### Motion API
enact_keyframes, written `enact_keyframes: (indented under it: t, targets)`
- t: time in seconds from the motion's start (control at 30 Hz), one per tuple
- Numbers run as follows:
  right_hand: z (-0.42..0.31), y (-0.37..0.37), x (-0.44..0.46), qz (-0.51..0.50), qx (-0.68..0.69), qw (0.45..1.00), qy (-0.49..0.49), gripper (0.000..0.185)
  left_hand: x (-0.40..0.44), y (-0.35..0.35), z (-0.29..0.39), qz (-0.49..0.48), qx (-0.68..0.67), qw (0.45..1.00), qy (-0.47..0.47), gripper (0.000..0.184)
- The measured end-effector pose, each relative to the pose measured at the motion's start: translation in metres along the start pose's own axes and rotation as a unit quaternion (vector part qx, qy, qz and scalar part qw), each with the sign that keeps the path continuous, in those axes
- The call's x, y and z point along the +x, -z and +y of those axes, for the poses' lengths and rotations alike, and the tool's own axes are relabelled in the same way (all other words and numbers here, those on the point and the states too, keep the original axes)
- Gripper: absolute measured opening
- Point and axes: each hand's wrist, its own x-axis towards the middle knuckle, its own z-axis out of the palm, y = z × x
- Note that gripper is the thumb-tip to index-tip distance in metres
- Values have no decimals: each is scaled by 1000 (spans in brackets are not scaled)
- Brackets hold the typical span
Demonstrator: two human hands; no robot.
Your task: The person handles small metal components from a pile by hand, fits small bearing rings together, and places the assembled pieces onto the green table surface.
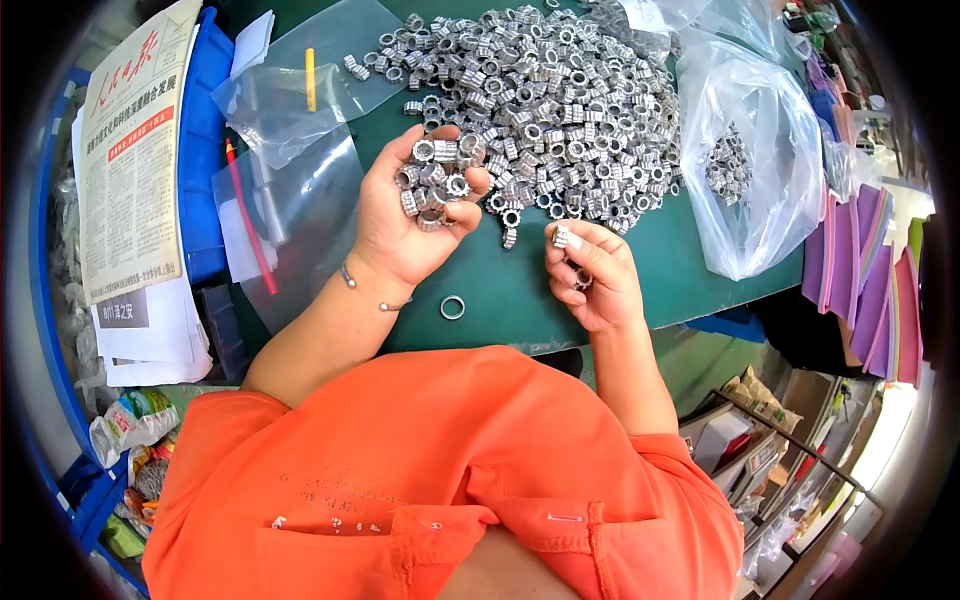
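My left hand (415,200), palm up with the fingers curled, cradles several small ridged metal rings (432,178). My right hand (598,272) pinches one ridged metal ring (561,237) between thumb and finger. Another metal ring (581,278) sits lower, inside its curled fingers. Beyond both hands spreads a large heap of the same metal rings (560,110) on the green table (520,300). A smooth, plain ring (452,307) lies by itself near the table's front edge, between my forearms.
A clear plastic bag (750,240) with more metal rings stands right of the heap. To the left are clear plastic sheets (310,190), a yellow marker (310,80), a red pen (252,220) and a newspaper (135,160) by a blue bin (205,150). Purple folders (850,260) are at the right.
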Motion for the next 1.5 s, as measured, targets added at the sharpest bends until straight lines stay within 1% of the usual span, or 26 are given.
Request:
enact_keyframes:
  t: [0.03, 0.1, 0.17, 0.3, 0.37, 0.4, 0.47, 0.6, 0.77, 0.83, 0.9, 0.93, 0.97, 1.07, 1.1, 1.17, 1.23, 1.3, 1.5]
  targets:
    - [0, 1, -1, -12, 31, 999, -11, 17, 0, 0, 0, -1, 1, 1000, 2, 23]
    - [-1, 0, -3, -15, 40, 999, -11, 18, 0, 0, -1, -2, 5, 1000, 0, 23]
    - [-1, 3, -3, -19, 79, 996, -21, 18, 0, -1, -2, -5, 7, 1000, 2, 23]
    - [-1, 8, -4, -34, 105, 994, -21, 19, -1, -1, -1, -5, 10, 1000, 1, 22]
    - [-2, 12, -3, -49, 147, 987, -44, 20, -1, -2, -1, 0, 4, 1000, 8, 26]
    - [-3, 12, -3, -49, 146, 987, -42, 20, -1, -3, -2, -2, 4, 1000, 10, 26]
    - [-4, 14, -4, -61, 197, 977, -62, 21, -1, -3, -2, 2, 7, 1000, 9, 25]
    - [-4, 15, -5, -55, 238, 967, -76, 22, 0, 1, -1, -10, 6, 1000, 8, 22]
    - [-20, 12, -6, -11, 185, 981, 52, 22, -1, 1, 0, -12, 0, 1000, 14, 22]
    - [-30, 12, -7, -5, 169, 983, 74, 23, -1, 1, -1, -19, -2, 1000, 17, 22]
    - [-34, 8, -8, 20, 71, 987, 141, 21, -1, 1, -1, -22, -1, 1000, 17, 22]
    - [-34, 7, -9, 24, 47, 986, 158, 21, -1, 1, -1, -21, -1, 1000, 17, 21]
    - [-33, 5, -9, 22, 46, 986, 158, 21, -2, 1, -1, -19, -1, 1000, 17, 21]
    - [-27, 4, -8, 47, -29, 978, 203, 22, -1, 1, -1, -16, 3, 1000, 14, 21]
    - [-25, 2, -8, 47, -28, 978, 203, 22, -1, 1, -1, -16, 3, 1000, 13, 21]
    - [-23, 1, -9, 60, -91, 968, 227, 22, -1, 1, -1, -13, 2, 1000, 14, 21]
    - [-21, 1, -8, 69, -100, 965, 231, 22, -1, 1, -1, -10, 1, 1000, 14, 21]
    - [-19, 2, -9, 75, -147, 954, 250, 22, -1, 1, -1, -8, 4, 1000, 13, 21]
    - [-16, 2, -11, 66, -202, 940, 268, 23, -1, 2, -1, -7, 1, 1000, 13, 21]
